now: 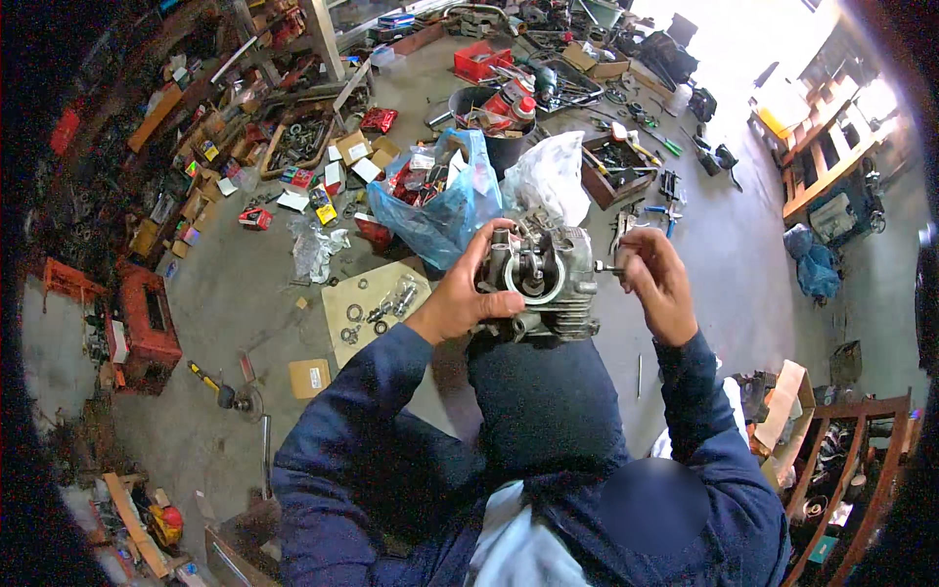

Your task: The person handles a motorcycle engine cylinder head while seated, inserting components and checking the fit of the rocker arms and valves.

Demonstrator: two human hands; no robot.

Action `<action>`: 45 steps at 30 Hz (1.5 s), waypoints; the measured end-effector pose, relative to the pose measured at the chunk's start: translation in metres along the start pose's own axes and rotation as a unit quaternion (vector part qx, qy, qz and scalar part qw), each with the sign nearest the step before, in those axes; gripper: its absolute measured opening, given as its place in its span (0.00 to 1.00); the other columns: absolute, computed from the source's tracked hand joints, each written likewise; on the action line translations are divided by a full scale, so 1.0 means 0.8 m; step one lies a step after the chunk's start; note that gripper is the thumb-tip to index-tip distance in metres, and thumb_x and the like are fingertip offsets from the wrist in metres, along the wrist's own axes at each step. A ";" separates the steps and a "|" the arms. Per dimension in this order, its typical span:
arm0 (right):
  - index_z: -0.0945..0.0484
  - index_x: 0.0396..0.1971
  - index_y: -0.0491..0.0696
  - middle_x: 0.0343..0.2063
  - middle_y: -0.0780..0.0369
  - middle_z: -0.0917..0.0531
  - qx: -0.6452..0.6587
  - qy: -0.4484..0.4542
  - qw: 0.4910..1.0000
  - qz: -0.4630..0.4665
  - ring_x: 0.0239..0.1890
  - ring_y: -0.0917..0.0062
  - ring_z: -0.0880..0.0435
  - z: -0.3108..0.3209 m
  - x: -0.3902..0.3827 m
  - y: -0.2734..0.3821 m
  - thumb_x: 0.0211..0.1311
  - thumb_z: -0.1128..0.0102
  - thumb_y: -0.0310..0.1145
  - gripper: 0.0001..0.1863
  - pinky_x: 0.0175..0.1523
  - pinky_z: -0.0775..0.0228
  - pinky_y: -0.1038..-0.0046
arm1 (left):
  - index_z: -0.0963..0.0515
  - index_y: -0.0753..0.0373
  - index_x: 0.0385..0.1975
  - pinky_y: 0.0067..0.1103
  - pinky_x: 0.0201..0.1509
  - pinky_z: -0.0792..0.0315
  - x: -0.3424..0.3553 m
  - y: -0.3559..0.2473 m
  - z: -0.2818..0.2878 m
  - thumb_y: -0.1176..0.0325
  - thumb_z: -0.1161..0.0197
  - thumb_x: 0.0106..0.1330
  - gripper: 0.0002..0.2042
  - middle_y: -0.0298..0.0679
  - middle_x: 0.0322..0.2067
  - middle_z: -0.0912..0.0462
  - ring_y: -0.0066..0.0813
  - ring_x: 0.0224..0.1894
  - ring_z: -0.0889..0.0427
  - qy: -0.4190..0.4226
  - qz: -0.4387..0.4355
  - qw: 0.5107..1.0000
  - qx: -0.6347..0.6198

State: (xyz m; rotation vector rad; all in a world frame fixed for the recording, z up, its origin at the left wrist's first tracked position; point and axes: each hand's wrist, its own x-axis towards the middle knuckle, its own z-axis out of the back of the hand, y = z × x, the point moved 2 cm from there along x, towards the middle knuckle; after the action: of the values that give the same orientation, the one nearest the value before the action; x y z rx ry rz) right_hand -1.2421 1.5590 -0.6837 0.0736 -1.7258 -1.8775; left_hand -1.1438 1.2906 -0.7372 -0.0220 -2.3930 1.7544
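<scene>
A metal engine cylinder head (558,298), with a round bore and cooling fins, rests on my dark-clothed lap. My left hand (469,298) grips its left side, thumb across the front face. My right hand (650,279) is closed around a short metal shaft or bolt (608,267) at the head's right side; whether it is threaded in is hard to tell. Below to the left, a sheet of cardboard (347,293) on the floor holds rings (353,312) and small metal parts (401,298).
A blue plastic bag (421,215) of parts, a white bag (548,176), a red crate (474,59) and tool trays (611,171) lie ahead. Boxes (201,215) and a red toolbox (147,323) are at the left. A wooden chair (861,430) stands at the lower right.
</scene>
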 end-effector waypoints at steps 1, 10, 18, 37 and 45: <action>0.20 0.38 0.42 0.27 0.66 0.19 -0.074 0.045 0.995 -0.047 0.31 0.84 0.22 0.008 0.009 -0.005 0.76 0.37 0.33 0.10 0.39 0.29 0.77 | 0.48 0.60 0.77 0.27 0.74 0.37 0.001 -0.003 -0.002 0.58 0.16 0.55 0.54 0.39 0.65 0.31 0.30 0.67 0.29 0.004 0.006 1.000 -0.013; 0.18 0.38 0.40 0.34 0.61 0.16 -0.155 0.087 0.984 0.005 0.38 0.79 0.19 0.009 0.032 -0.001 0.67 0.33 0.26 0.05 0.47 0.27 0.75 | 0.41 0.62 0.74 0.26 0.71 0.35 0.015 -0.005 0.006 0.47 0.25 0.63 0.45 0.40 0.61 0.25 0.29 0.63 0.27 -0.005 0.035 0.999 0.019; 0.18 0.39 0.41 0.40 0.60 0.17 -0.116 0.067 0.983 0.123 0.42 0.81 0.20 0.000 0.031 -0.018 0.65 0.31 0.23 0.06 0.50 0.27 0.76 | 0.42 0.64 0.76 0.26 0.70 0.30 0.011 -0.016 -0.016 0.46 0.27 0.65 0.46 0.40 0.64 0.25 0.27 0.64 0.24 -0.051 0.112 0.982 -0.146; 0.25 0.49 0.46 0.44 0.62 0.20 0.370 -0.081 0.920 -0.099 0.44 0.73 0.17 0.029 -0.030 -0.075 0.70 0.43 0.25 0.10 0.44 0.23 0.73 | 0.49 0.63 0.75 0.31 0.73 0.34 -0.003 -0.020 -0.021 0.53 0.15 0.51 0.57 0.45 0.63 0.27 0.34 0.65 0.26 -0.030 -0.028 0.980 0.194; 0.26 0.54 0.47 0.32 0.66 0.26 0.374 0.067 0.881 -0.280 0.24 0.83 0.33 -0.013 -0.038 -0.036 0.71 0.43 0.37 0.16 0.19 0.46 0.82 | 0.46 0.61 0.73 0.35 0.75 0.37 -0.010 -0.023 -0.020 0.57 0.13 0.37 0.60 0.50 0.64 0.30 0.45 0.68 0.28 -0.024 -0.133 0.924 0.358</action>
State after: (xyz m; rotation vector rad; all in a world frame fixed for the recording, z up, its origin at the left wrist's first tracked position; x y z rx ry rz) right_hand -1.2233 1.5633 -0.7226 1.0740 -2.3956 -1.3601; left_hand -1.1321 1.2996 -0.7163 0.4186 -1.5429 2.3666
